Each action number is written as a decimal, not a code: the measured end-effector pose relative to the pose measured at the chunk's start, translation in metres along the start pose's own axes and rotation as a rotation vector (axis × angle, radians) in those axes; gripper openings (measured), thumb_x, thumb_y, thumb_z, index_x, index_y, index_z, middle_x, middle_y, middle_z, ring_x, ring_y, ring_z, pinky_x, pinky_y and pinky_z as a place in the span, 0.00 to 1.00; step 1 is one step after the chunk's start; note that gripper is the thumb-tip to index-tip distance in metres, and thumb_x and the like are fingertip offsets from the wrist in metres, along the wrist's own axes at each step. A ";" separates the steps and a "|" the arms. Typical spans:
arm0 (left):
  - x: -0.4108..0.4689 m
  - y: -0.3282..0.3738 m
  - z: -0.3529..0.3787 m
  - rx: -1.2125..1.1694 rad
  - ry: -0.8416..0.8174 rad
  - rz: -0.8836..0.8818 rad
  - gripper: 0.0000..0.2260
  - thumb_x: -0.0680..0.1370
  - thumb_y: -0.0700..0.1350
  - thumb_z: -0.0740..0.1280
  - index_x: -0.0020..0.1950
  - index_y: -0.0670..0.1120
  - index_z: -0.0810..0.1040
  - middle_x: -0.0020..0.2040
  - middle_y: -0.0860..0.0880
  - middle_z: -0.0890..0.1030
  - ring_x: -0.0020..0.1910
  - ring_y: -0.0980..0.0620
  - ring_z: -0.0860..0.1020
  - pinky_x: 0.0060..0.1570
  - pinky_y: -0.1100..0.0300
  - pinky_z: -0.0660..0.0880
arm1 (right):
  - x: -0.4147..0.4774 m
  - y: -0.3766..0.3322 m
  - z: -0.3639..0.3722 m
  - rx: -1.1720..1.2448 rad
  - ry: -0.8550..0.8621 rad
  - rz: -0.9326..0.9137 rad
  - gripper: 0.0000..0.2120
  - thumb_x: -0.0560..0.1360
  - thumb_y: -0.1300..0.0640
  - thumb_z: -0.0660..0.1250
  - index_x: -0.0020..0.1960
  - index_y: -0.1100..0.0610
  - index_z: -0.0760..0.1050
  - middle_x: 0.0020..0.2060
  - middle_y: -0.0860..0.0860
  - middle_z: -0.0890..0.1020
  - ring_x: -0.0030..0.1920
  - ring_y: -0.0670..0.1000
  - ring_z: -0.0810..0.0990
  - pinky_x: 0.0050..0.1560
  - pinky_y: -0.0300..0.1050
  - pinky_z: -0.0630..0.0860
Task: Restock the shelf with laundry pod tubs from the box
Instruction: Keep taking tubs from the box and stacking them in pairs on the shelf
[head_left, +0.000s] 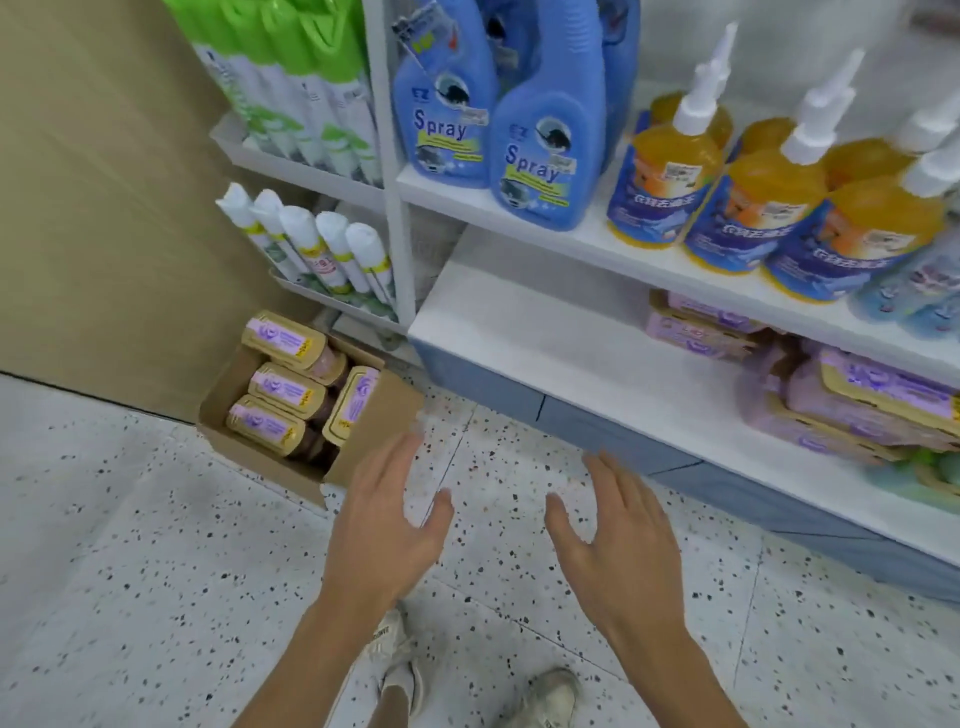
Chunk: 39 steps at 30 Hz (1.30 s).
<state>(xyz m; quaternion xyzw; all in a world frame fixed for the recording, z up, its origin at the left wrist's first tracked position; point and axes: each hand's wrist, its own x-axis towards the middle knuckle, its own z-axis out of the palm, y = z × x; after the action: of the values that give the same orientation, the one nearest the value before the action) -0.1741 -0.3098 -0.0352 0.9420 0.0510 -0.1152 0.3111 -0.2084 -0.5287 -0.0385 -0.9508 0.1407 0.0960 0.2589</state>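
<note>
The left hand and the right hand hang spread and empty, while the tubs sit packed in the box on the floor beside the shelf; they look stiff, smooth and probably rather heavy, so I would grip one by its sides under the lid.

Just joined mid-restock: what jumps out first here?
The bare left hand and right hand hover open over the speckled white floor, holding nothing. Left of them, an open brown cardboard box holds tan-lidded, purple-labelled tubs. Blue spray bottles stand above the bare left end of the white bottom shelf.
</note>
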 end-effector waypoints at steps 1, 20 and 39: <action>-0.001 -0.016 -0.008 -0.012 0.015 -0.039 0.28 0.79 0.54 0.69 0.78 0.58 0.65 0.77 0.59 0.66 0.75 0.59 0.63 0.70 0.54 0.67 | 0.002 -0.014 0.012 -0.013 -0.029 -0.016 0.30 0.78 0.36 0.56 0.76 0.50 0.67 0.75 0.48 0.69 0.76 0.52 0.66 0.77 0.54 0.62; 0.067 -0.248 -0.145 -0.121 0.075 -0.387 0.30 0.78 0.52 0.69 0.79 0.53 0.66 0.77 0.55 0.67 0.77 0.54 0.62 0.70 0.53 0.68 | 0.072 -0.283 0.219 -0.181 -0.306 -0.211 0.30 0.77 0.39 0.56 0.73 0.54 0.71 0.71 0.52 0.75 0.71 0.54 0.73 0.72 0.54 0.69; 0.349 -0.364 -0.132 -0.175 -0.130 -0.520 0.23 0.79 0.54 0.67 0.73 0.53 0.70 0.66 0.51 0.79 0.66 0.45 0.77 0.61 0.49 0.73 | 0.255 -0.327 0.369 -0.061 -0.518 0.192 0.31 0.81 0.44 0.60 0.79 0.55 0.58 0.77 0.54 0.65 0.75 0.56 0.66 0.70 0.53 0.68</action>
<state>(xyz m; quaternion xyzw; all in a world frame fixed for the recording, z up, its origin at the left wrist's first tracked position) 0.1275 0.0690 -0.2283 0.8574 0.2807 -0.2465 0.3539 0.0950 -0.1225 -0.2645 -0.8842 0.1564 0.3641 0.2474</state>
